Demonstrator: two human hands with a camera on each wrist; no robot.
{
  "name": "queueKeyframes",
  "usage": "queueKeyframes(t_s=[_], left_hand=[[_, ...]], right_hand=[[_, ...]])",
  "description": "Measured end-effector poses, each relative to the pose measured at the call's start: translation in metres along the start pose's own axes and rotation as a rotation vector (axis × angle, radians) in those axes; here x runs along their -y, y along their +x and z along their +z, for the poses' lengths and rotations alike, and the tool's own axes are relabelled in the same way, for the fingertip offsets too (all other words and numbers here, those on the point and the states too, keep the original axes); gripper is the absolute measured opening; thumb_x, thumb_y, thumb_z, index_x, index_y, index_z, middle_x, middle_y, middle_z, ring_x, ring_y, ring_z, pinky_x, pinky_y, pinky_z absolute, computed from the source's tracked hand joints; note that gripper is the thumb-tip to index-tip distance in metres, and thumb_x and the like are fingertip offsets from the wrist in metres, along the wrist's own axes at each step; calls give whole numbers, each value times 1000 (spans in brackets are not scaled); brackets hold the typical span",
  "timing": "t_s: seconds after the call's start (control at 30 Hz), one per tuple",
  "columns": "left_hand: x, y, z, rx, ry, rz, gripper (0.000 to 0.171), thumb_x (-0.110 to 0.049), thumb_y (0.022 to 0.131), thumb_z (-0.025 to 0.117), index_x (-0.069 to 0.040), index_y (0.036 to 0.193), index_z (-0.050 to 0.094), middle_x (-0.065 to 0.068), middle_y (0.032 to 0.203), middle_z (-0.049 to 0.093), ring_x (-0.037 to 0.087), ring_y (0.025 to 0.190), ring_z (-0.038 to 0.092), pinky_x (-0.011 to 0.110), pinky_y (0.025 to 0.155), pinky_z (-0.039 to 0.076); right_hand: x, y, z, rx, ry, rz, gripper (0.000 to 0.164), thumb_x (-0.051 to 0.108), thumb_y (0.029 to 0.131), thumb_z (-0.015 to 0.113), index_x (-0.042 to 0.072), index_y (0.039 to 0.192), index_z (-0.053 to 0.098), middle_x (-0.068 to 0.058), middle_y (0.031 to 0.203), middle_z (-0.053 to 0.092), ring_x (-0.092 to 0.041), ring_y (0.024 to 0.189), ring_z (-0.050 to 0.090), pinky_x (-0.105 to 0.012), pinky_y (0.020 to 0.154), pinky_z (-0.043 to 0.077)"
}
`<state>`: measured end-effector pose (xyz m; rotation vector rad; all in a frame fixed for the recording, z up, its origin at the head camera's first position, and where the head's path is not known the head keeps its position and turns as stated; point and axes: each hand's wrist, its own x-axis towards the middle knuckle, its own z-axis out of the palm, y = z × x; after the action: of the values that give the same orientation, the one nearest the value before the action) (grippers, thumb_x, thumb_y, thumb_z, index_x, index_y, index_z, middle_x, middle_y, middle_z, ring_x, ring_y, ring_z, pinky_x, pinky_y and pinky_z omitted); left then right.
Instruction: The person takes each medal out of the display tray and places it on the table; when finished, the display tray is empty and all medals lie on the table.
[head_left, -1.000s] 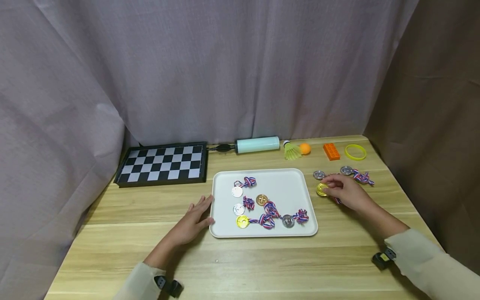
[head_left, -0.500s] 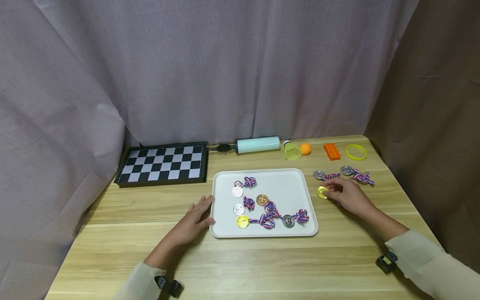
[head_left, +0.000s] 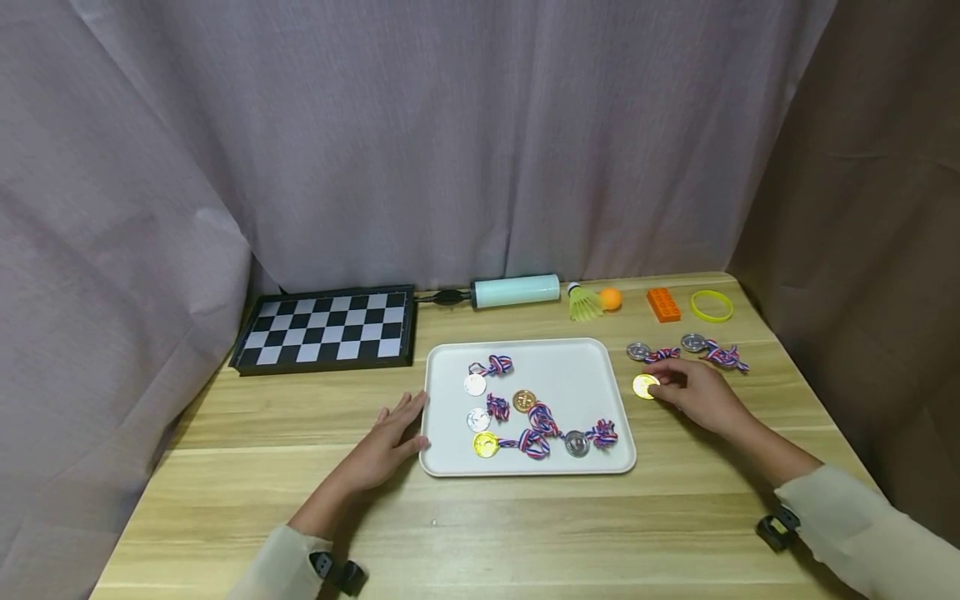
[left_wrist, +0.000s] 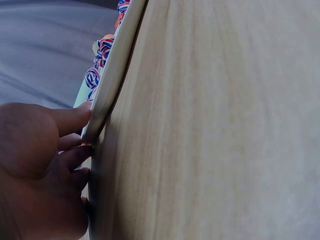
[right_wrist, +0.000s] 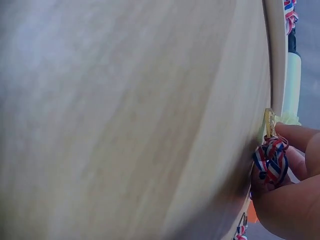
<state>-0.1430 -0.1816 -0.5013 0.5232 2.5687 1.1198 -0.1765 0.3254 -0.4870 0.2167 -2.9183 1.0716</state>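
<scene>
Between the thumb and fingertips of my right hand (head_left: 701, 397) is the edge of a gold medal (head_left: 643, 386), just right of the white tray. Its knotted red, white and blue ribbon (right_wrist: 271, 162) shows under the hand in the right wrist view. My left hand (head_left: 381, 450) rests against the tray's left side with fingers extended, thumb at the rim (left_wrist: 107, 92). Lying on the tray (head_left: 570, 362) are several ribboned medals, among them a gold one (head_left: 485, 444), a bronze one (head_left: 524, 401) and a dark silver one (head_left: 577, 443).
Two silver medals, one nearer (head_left: 638, 352) and one farther right (head_left: 693, 342), lie beyond my right hand. Along the back are a checkered board (head_left: 326, 327), a pale green hand pump (head_left: 517, 292), a shuttlecock (head_left: 584, 302), an orange ball (head_left: 611, 299), an orange brick (head_left: 663, 305) and a yellow wristband (head_left: 692, 307).
My right hand and the gold medal have shifted slightly toward me and to the right, uncovering the nearer silver medal's ribbon. The left hand and tray have stayed in place.
</scene>
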Motion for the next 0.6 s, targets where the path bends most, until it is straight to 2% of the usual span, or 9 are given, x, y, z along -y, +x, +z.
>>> queueKeyframes(t_s=[0.27,0.53,0.6], left_hand=[[0,0,0,2,0,-1,73,-24,104,62,-8,164,23,8,171,20,30,159,7,57,127,-3],[0,0,0,2,-1,0,72,-22,104,62,-7,164,23,8,170,21,30,159,7,57,127,-3],[0,0,0,3,-1,1,72,-22,104,62,-7,164,23,8,170,20,31,159,7,57,127,-3]], right_hand=[[7,-3,-10,33,24,0,28,9,93,77,0,119,73,-18,110,75,-21,98,69,-13,75,52],[27,-7,-14,54,96,-59,32,9,93,77,-4,122,71,-21,117,71,-10,100,68,-8,83,51],[34,-8,-12,60,115,-72,31,7,93,77,-4,121,71,-20,118,71,-16,102,70,-9,86,52]])
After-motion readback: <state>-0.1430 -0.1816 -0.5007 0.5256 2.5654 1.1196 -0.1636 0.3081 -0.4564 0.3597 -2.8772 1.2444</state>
